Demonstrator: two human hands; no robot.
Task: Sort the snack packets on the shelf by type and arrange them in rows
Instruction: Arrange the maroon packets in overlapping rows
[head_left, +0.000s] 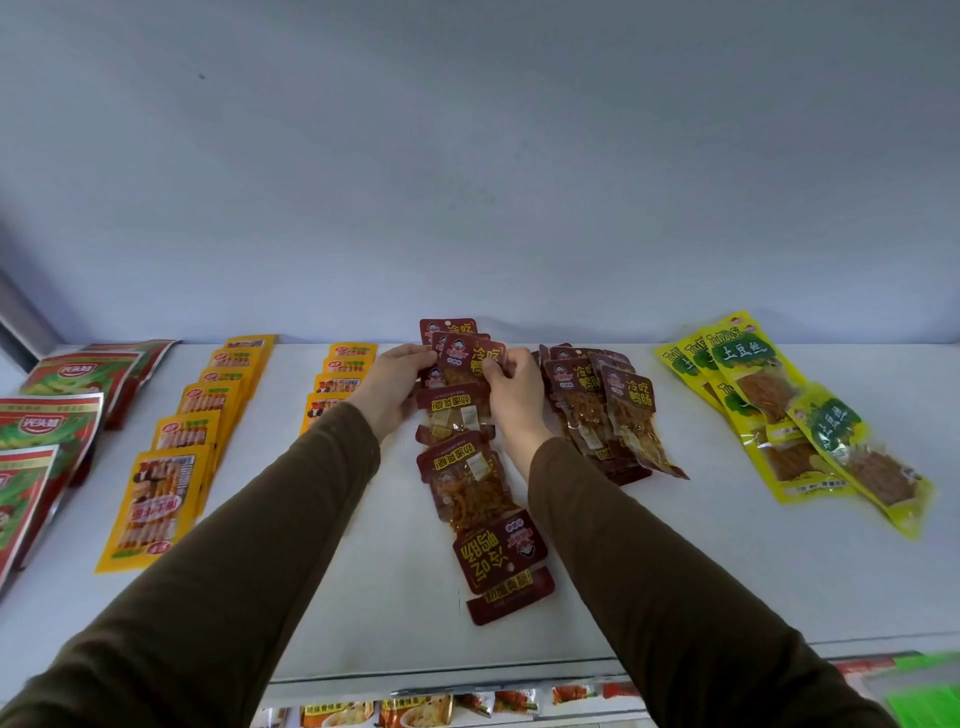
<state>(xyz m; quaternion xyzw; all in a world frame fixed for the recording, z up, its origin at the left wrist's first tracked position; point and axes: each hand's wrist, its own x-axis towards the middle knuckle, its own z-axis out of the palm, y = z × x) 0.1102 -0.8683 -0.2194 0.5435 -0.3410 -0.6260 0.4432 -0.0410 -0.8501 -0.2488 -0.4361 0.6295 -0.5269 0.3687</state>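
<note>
Both hands reach to the back of the white shelf (363, 571); the left hand (387, 387) and the right hand (511, 389) each pinch a side of a dark red packet (472, 356) above a row of red packets (467, 478); more red packets (602, 410) lie just right; yellow packets (197, 431) sit left, green-yellow packets (789, 415) far right.

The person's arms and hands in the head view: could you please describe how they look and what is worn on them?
Both arms wear long, close-fitting sleeves of a plain dark olive-brown cloth that end at the wrists. The left hand and the right hand are bare: no gloves, rings or watch show. The sleeves carry no visible markings.
</note>
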